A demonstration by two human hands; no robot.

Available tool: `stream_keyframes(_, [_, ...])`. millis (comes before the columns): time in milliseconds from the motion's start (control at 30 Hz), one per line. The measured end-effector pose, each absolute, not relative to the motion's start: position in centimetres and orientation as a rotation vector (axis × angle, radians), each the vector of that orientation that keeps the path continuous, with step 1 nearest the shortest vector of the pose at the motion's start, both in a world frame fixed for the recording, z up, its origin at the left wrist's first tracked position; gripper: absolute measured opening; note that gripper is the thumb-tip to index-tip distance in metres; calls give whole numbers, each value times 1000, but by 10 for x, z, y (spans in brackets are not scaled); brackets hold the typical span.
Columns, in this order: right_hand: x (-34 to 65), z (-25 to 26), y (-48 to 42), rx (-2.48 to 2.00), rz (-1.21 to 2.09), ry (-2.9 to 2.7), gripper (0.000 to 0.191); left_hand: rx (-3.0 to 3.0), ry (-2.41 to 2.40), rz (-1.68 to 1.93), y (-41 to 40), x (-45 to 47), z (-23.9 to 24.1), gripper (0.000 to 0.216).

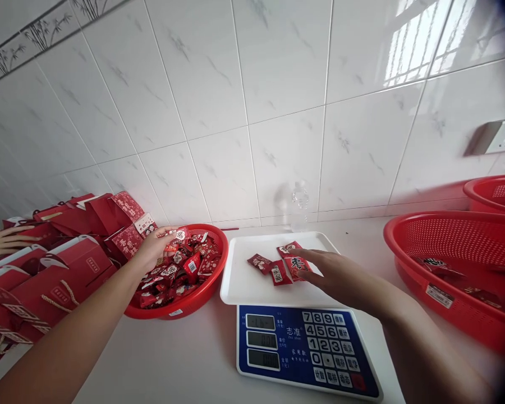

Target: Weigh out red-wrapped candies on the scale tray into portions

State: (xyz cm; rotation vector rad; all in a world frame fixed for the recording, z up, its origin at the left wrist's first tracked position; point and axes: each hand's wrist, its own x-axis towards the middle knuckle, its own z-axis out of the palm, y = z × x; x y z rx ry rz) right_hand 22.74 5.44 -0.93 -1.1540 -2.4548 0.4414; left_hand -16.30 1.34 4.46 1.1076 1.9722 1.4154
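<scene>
My left hand (157, 246) is at the back left of a red plastic basket (221, 275) heaped with small red snack packets (172, 274). Its fingers pinch one red packet (180, 235) above the heap. Over the white tray (235, 283) of a blue digital scale (292, 359) reaches my right hand (332, 275). Thumb and forefinger are apart, at a red packet (298, 268) lying on the tray; whether they touch it I cannot tell. Several packets lie grouped there, one dark red packet (260, 262) to the left.
Red gift boxes (76, 269) with rope handles crowd the left, with another person's hand (4, 244) among them. A red basket (404, 269) with a few packets stands right, another basket (492, 188) behind it. A clear plastic bottle (299, 207) stands by the tiled wall.
</scene>
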Motion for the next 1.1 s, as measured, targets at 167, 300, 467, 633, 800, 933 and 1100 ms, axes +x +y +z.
stream_keyframes(167, [228, -2, 50, -1172, 432, -2442, 43, 1139, 1796, 1394, 19, -135, 42, 42])
stream_keyframes(300, [234, 5, 48, -1215, 385, -2416, 42, 1323, 1726, 1298, 34, -93, 36, 44])
stream_keyframes(467, [240, 10, 47, -1208, 366, -2397, 43, 1810, 1784, 1076, 59, -37, 25, 33])
stream_keyframes(633, [242, 14, 44, -1189, 412, -2391, 44, 2003, 1699, 896, 78, -1, 4, 26])
stream_keyframes(800, [243, 16, 44, -1186, 442, -2370, 45, 2084, 1705, 792, 80, 11, 3, 27])
stream_keyframes(933, [243, 17, 43, -1195, 451, -2369, 45, 2120, 1743, 814, 74, 8, 19, 30])
stream_keyframes(1100, [243, 16, 43, -1215, 436, -2384, 45, 2116, 1879, 806, 57, -26, 49, 31])
